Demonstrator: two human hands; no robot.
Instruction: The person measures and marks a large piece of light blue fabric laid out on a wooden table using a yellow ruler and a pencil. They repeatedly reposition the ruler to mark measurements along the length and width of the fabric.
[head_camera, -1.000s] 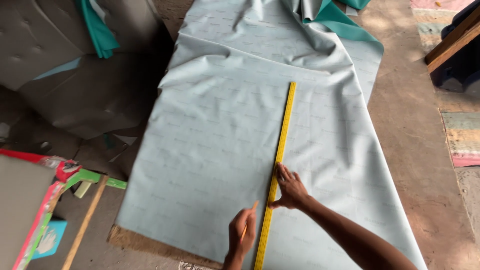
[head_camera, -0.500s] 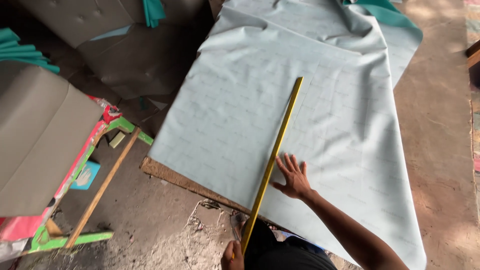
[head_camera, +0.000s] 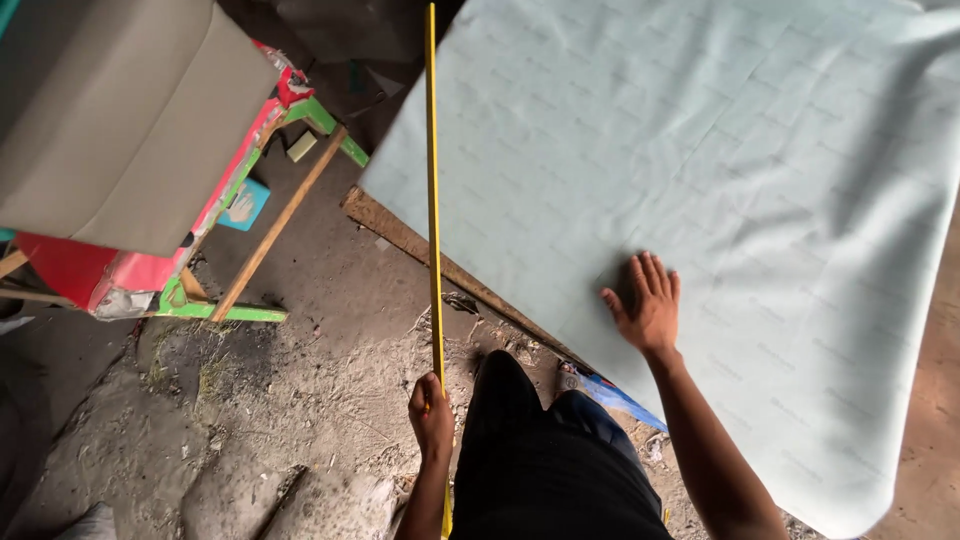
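My left hand (head_camera: 432, 412) grips the near end of a long yellow ruler (head_camera: 433, 190), which is lifted off the sheet and points away from me past its left edge. My right hand (head_camera: 648, 305) lies flat, fingers spread, on a large pale blue-grey sheet of material (head_camera: 720, 170). The sheet covers a board whose brown edge (head_camera: 400, 235) shows at the near left. My dark trousers (head_camera: 545, 460) fill the bottom centre.
A grey cushioned piece on a red and green frame (head_camera: 130, 130) stands at the left, with a wooden stick (head_camera: 275, 230) leaning beside it. Bare dirt floor with debris (head_camera: 300, 400) lies under my left arm. A blue scrap (head_camera: 620, 400) shows under the board.
My left hand lifted the ruler off the sheet and swung it left, clear of the material. My right hand let go of the ruler and stayed flat on the sheet. The view tilted down.
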